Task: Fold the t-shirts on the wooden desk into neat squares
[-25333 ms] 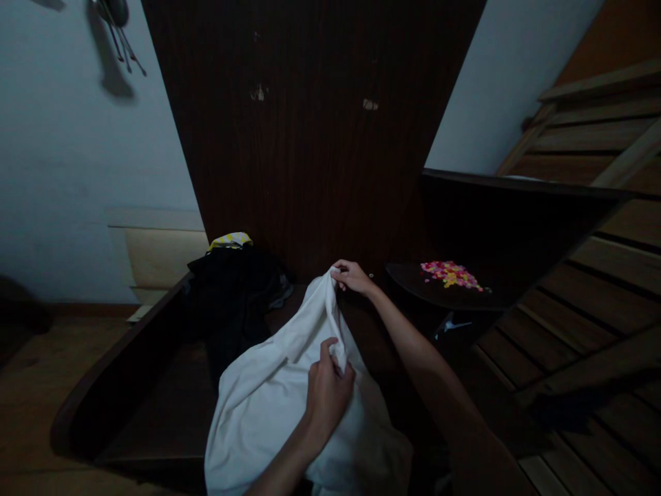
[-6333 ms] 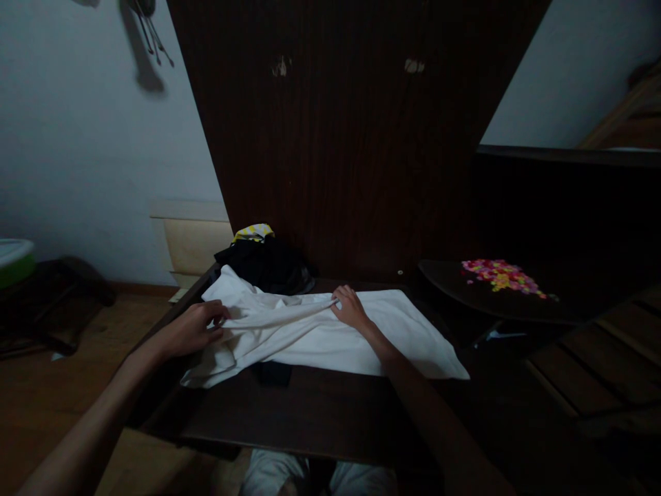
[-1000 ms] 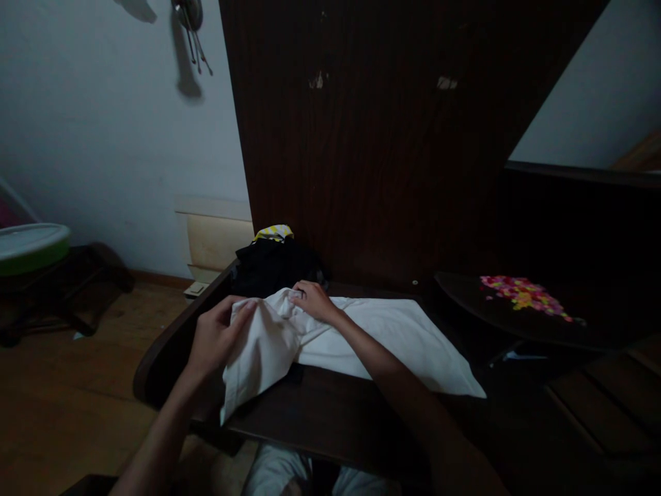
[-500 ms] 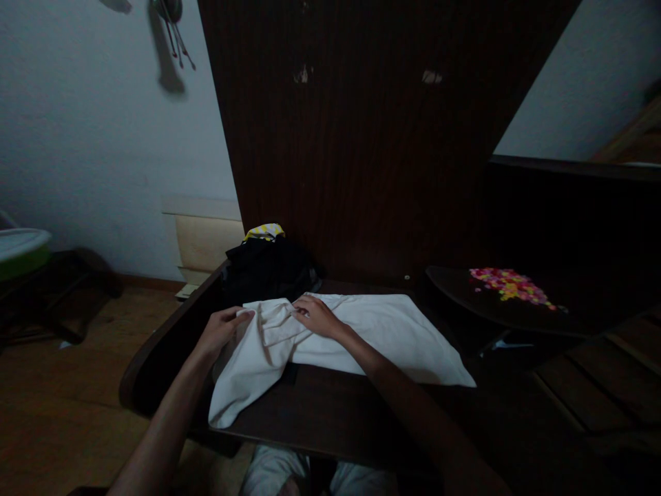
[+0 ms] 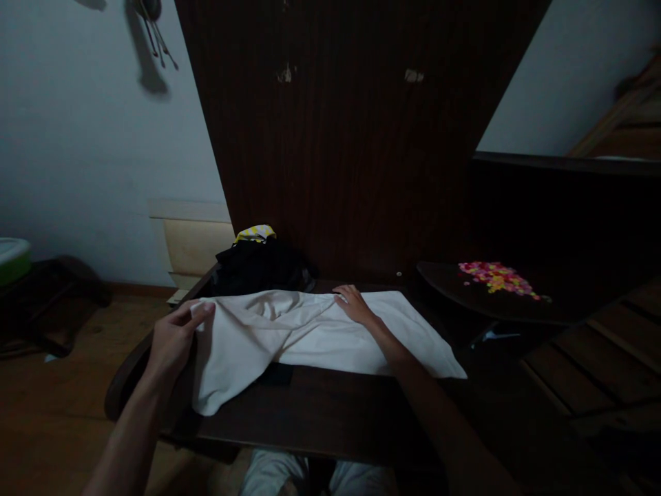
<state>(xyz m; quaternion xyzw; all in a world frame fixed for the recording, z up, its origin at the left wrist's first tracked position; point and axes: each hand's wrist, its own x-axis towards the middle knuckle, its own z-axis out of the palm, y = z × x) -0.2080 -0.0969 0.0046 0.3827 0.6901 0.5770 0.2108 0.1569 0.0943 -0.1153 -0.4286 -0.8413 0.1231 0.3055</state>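
Observation:
A white garment (image 5: 330,348) lies stretched from left to right across the dark wooden desktop (image 5: 330,413); its exact kind cannot be made out. My left hand (image 5: 175,334) pinches its far left corner between thumb and fingers and lifts it, so that the left part hangs in a slanting fold towards the front edge. On the far edge near the middle rests my right hand (image 5: 356,306), fingers stretched and lying on the cloth. Creases run between the two hands. The right part lies flat. A small dark piece (image 5: 276,374) shows from under the garment.
Behind the garment sits a pile of black clothes (image 5: 263,265) with a yellow-and-white cloth (image 5: 255,233) on top. Colourful small pieces (image 5: 498,277) lie on a curved shelf (image 5: 444,282) at right. A green tub (image 5: 14,265) stands on a dark stool (image 5: 46,296) at far left.
My left hand has drawn the garment's corner out to the left, spreading the bunched left part. My right hand has moved rightward along the far edge, its fingers now flatter.

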